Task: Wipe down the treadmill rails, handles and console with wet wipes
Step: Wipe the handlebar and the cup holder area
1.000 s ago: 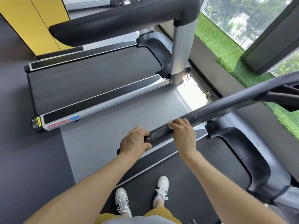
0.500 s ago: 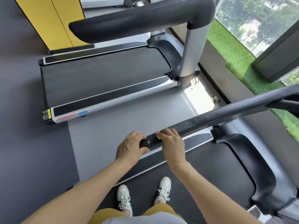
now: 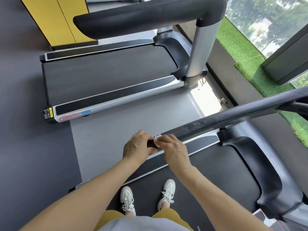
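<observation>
At the near end of the treadmill's left handrail [image 3: 221, 121], both hands are meeting. The left hand [image 3: 137, 146] is wrapping its curled fingers round the rail's black end, thumb underneath. The right hand [image 3: 173, 150] is gripping the rail just beside it, fingers curled over the top and pressing a white wet wipe [image 3: 157, 140] against the black surface; only a small folded corner of the wipe is showing between the two hands. The handrail is slanting up and away to the right, its surface scuffed partway along. Below it, the side rail [image 3: 198, 144] of the treadmill is running alongside the dark belt [image 3: 208, 177], where a person is standing in white sneakers [image 3: 166, 195]. Across a strip of grey floor [image 3: 133, 120], a second treadmill [image 3: 106, 84] is sitting parallel, with a yellow panel [image 3: 55, 19] behind it and green artificial turf [image 3: 250, 64] lying by the window.
</observation>
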Available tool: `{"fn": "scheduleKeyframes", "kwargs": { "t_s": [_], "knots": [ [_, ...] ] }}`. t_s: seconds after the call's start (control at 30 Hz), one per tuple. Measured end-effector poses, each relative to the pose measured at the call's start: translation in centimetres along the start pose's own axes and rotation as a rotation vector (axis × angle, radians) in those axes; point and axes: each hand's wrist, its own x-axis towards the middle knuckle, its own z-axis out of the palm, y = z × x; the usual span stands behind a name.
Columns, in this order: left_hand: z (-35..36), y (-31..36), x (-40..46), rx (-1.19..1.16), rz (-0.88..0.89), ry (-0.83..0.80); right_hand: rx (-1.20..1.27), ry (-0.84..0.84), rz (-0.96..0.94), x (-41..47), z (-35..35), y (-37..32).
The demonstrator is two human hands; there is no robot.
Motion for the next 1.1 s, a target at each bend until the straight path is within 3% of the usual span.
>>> {"fn": "scheduleKeyframes", "kwargs": {
  "t_s": [0.07, 0.13, 0.23, 0.3, 0.4, 0.5, 0.6, 0.73, 0.83, 0.93, 1.0, 1.1],
  "knots": [
    [0.1, 0.0, 0.0, 0.008, 0.002, 0.010, -0.052, 0.006, -0.056, 0.3, -1.0, 2.9],
    [0.2, -0.2, 0.0, 0.001, 0.001, 0.019, -0.105, 0.053, 0.084, 0.3, -1.8, 4.7],
    [0.3, -0.2, -0.1, -0.018, -0.004, 0.024, -0.076, 0.115, 0.248, -0.1, -0.2, 1.7],
    [0.3, -0.1, -0.2, -0.026, 0.017, 0.022, 0.000, 0.064, 0.141, -0.3, 0.7, -1.0],
    [0.0, -0.8, -0.8, -0.014, 0.037, 0.003, 0.002, 0.007, -0.035, 0.1, -0.7, 0.9],
    [-0.1, -2.9, -1.9, -0.082, 0.001, 0.029, -0.053, 0.048, 0.182, 0.2, -2.4, 4.7],
    [-0.1, -3.6, -2.5, -0.181, -0.021, 0.060, -0.035, 0.118, 0.373, 0.0, -1.0, 3.1],
    [-0.2, -3.2, -2.2, -0.182, -0.013, 0.061, 0.066, 0.001, 0.135, -0.1, 1.5, -3.2],
    [-0.3, -3.3, -2.2, -0.164, -0.010, 0.060, 0.041, -0.058, -0.042, 0.2, 0.4, -1.6],
    [-0.1, -3.4, -2.1, -0.163, -0.012, 0.061, -0.037, 0.045, 0.079, 0.6, -1.0, 2.4],
    [-0.1, -3.4, -2.1, -0.163, -0.012, 0.058, -0.054, 0.084, 0.200, 0.5, -0.4, 1.4],
    [-0.1, -3.4, -2.2, -0.170, 0.008, 0.061, 0.019, 0.020, 0.098, -0.2, 1.5, -3.4]
  ]
}}
